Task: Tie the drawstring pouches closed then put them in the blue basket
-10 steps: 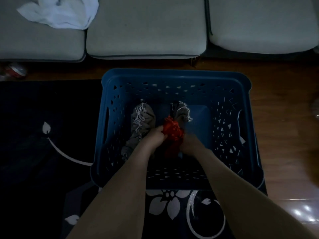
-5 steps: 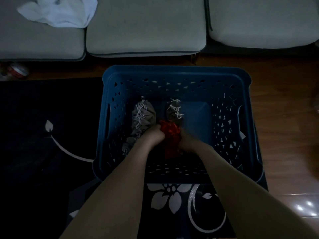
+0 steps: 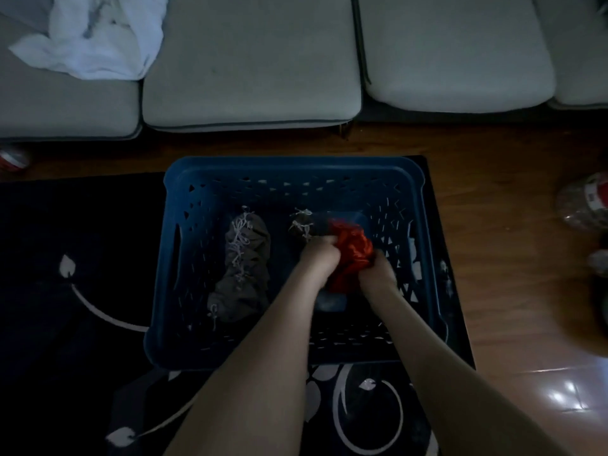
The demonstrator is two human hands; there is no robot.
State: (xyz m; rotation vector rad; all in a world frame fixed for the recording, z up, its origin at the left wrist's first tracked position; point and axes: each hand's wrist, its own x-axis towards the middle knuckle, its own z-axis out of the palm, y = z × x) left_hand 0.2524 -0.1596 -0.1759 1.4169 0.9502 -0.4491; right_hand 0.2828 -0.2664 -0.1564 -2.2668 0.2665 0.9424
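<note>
Shifted rightward, left hand [image 3: 320,258], right hand [image 3: 376,274] grip red pouch [image 3: 350,248]; basket [image 3: 292,166]: seemingly grey pouches [image 3: 246,258].

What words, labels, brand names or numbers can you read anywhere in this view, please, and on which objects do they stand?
No text can be read in this dim view.
Red and white can at the left edge: markings too blurred to read.
Clear container at the right edge: red and white label, too blurred to read.
Blue basket and red pouch: no lettering visible.
</note>
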